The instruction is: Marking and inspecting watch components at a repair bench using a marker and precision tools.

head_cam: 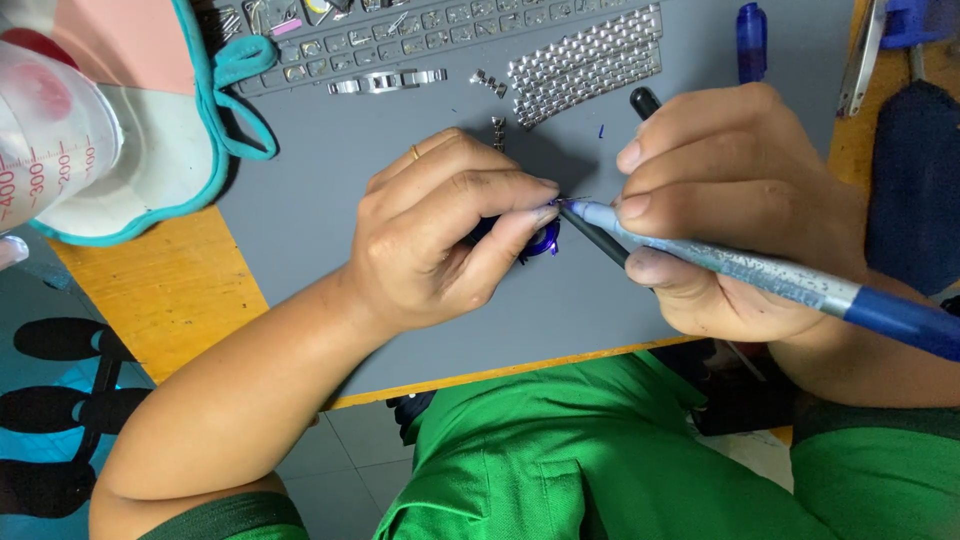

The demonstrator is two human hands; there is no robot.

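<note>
head view, looking straight down onto a grey work mat (pixel 330 190) laid over a yellow wooden bench top (pixel 170 290). left hand (pixel 440 235) curled down on the mat, fingers pinched around a small blue watch part (pixel 540 240), mostly hidden under the fingertips, only a shiny blue edge showing just right of the thumb. thin gold ring (pixel 415 152) on one finger of that hand. right hand (pixel 735 205) closed in a writing grip on a blue-and-silver pin tool (pixel 740 268), its fine metal tip touching the blue part at the left fingertips; a second black-handled tool (pixel 610 245) held alongside it in the same hand, angled to the same spot. loose steel watch-band links (pixel 585 62) spread in rows at the mat's far edge, a few single links (pixel 490 83) lying just beside them and one short piece (pixel 498 128) near the left knuckles. compartment tray of small parts (pixel 400 30) beyond those. blue pen cap (pixel 751 38) upright at the far right of the mat. clear measuring cup with red markings (pixel 45 145) at the far left, resting over a white bowl with a teal rim (pixel 180 160). green clothing (pixel 600 460) along the bottom edge.
</note>
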